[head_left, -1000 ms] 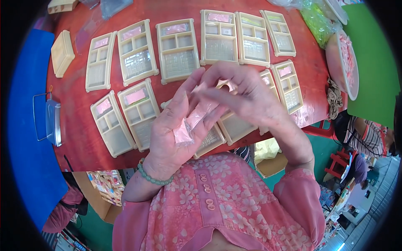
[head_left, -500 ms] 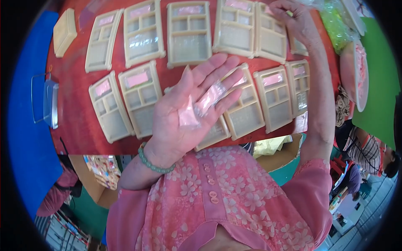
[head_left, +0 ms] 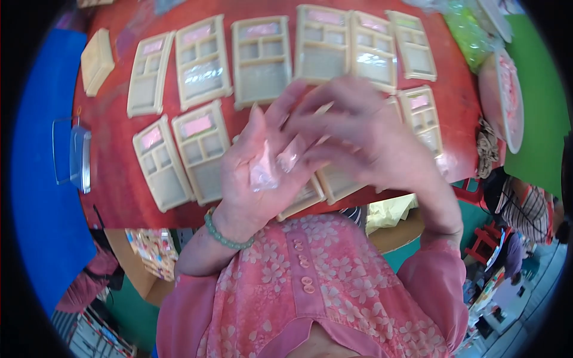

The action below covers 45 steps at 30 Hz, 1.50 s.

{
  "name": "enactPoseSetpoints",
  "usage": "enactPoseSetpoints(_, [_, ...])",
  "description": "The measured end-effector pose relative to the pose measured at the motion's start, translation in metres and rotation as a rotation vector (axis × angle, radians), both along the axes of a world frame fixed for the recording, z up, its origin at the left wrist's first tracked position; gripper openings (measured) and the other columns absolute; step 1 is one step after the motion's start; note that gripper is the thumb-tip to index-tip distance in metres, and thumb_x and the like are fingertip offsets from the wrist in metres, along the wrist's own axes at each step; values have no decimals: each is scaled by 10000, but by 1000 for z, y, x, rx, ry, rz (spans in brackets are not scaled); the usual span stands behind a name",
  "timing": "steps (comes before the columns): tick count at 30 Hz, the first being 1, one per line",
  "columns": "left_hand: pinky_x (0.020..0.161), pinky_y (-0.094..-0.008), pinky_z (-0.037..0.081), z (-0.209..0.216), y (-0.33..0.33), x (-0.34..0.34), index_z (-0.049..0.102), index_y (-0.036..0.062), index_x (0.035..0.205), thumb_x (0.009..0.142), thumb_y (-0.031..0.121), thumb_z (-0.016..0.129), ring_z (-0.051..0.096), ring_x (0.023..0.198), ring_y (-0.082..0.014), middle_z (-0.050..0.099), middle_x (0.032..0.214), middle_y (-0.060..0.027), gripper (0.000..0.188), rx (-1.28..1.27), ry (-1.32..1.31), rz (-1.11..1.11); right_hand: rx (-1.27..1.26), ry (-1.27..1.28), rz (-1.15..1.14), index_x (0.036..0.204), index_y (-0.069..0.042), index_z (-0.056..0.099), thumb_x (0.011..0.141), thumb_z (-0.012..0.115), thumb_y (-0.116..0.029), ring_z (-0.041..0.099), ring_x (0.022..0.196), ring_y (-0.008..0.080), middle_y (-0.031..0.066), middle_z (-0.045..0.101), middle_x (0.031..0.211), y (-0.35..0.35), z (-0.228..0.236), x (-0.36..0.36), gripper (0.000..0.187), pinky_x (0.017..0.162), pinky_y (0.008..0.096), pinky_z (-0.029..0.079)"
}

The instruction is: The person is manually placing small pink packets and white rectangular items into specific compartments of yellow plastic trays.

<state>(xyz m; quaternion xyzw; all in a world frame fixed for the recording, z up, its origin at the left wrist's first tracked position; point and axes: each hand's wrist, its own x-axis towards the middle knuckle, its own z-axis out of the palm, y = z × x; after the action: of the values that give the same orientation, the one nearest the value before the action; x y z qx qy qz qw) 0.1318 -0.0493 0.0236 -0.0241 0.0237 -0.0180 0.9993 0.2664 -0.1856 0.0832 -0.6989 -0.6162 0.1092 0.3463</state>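
Observation:
My left hand (head_left: 245, 161) is palm up, fingers stretched, cradling small clear packets with pink contents: one pink packet (head_left: 262, 173) lies on the palm and another pink packet (head_left: 290, 154) rests by the fingers. Over it, blurred by motion, comes my right hand (head_left: 370, 134), its curved fingers apart near the second packet; nothing shows between them. Beyond and around both hands, cream compartment trays stand in two rows, such as a wide tray (head_left: 261, 80) in the far row and a tray (head_left: 200, 134) at near left. Many have pink in their top section. My hands hide parts of several near trays.
A red table (head_left: 107, 149) carries the trays. At its left edge stands a clear box with a wire handle (head_left: 82, 158); a cream block-like piece (head_left: 97, 62) lies far left. On the right are a bowl of pink packets (head_left: 507, 101) and a green plastic bag (head_left: 468, 36).
My right hand has left the far-right tray and come back toward me, over my left palm. That tray now shows uncovered. My left hand stays nearly in place.

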Motion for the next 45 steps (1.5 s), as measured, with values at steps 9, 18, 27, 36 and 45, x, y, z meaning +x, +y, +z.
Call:
enactPoseSetpoints(9, [1161,-453,309,21,-13,9,273,70,1534,1054,417,387,361,1416,-330,323,1559,-177,603,156,59,-62,13,478,-158,923,-50,706,817,756,-57,639,872,198,43,653,877,-27,-3,17,118,770,325,492])
enactPoseSetpoints(18, [1015,-410,533,4,-11,10,530,-15,1277,1070,325,400,536,1289,-336,593,1304,-205,418,262,326,-72,-38,342,-785,955,-21,705,950,654,-129,559,815,60,-23,644,835,-81,-33,192,119,760,233,446])
enactPoseSetpoints(27, [1068,-420,460,11,-13,21,503,-6,1316,1075,370,363,549,1266,-306,583,1314,-204,468,393,281,-108,-348,-97,-620,1005,-37,687,920,651,-99,593,842,207,77,620,959,-72,-48,239,111,817,293,470])
enactPoseSetpoints(36, [1067,-429,450,17,-9,38,524,19,1296,1045,478,389,533,1273,-293,567,1344,-182,540,630,259,-66,-44,-630,-617,1143,-69,663,840,727,-131,610,981,370,163,611,1077,-60,-28,183,316,851,424,507])
enactPoseSetpoints(45, [1062,-384,396,57,-44,121,486,30,1365,1052,535,312,497,1214,-215,517,1319,-115,619,996,162,189,-7,653,-221,1299,-8,554,966,628,-113,640,971,159,114,664,1076,-46,21,50,356,806,323,526])
